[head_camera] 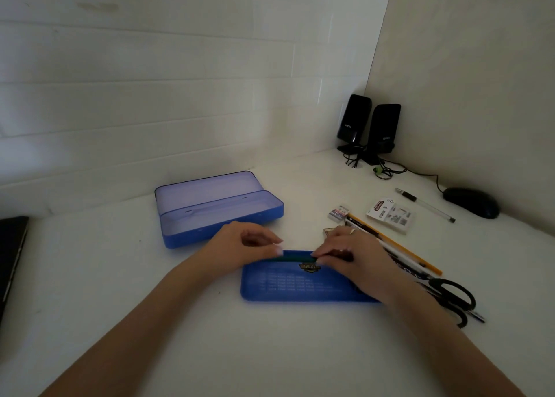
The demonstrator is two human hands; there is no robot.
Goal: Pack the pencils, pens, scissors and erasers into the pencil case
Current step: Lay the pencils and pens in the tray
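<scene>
Two hands at a blue tray | left hand and right hand pinch its far edge | open pencil case behind

White table — open pencil case, blue tray, scissors, mouse, speakers
</scene>
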